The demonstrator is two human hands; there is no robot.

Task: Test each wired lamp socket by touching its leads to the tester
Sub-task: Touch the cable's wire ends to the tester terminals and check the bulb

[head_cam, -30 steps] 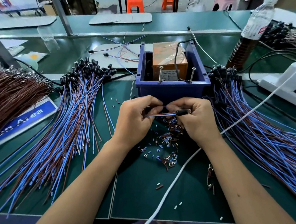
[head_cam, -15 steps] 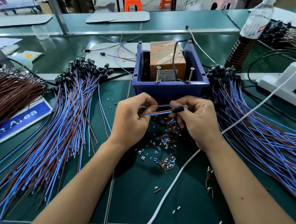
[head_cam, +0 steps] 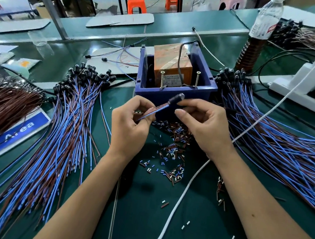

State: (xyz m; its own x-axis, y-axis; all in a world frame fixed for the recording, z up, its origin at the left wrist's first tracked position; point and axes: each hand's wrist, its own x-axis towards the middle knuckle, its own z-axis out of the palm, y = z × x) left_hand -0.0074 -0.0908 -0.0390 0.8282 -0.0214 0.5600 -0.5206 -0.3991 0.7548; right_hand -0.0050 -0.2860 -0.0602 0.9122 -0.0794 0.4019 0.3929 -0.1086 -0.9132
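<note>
Lamp socket (head_cam: 176, 98), a small black one with blue and brown leads (head_cam: 153, 111), is up in the air just in front of the blue plastic bin (head_cam: 175, 94), tilted so the black head points up and right. My left hand (head_cam: 131, 124) has its fingers curled round the leads, pinching them. My right hand (head_cam: 204, 124) sits beside the socket head with fingers loosely bent, and honestly I can't tell if it's actually touching the thing or just next to it.

Inside that bin there's the tester, an orange box wrapped in tape (head_cam: 171, 62), with two upright screws (head_cam: 161, 80) poking up along its near edge. The socket leads aren't on the screws.

Under my hands the green mat (head_cam: 142, 215) is littered with little blue, brown and white insulation bits (head_cam: 172, 159). Big fan of wired sockets (head_cam: 68, 125) lies off to the left, another pile (head_cam: 276, 147) to the right. A white cable (head_cam: 183, 196) runs diagonally across the mat towards a white power strip (head_cam: 302, 87), and a clear plastic bottle (head_cam: 259, 32) stands behind the right pile.
</note>
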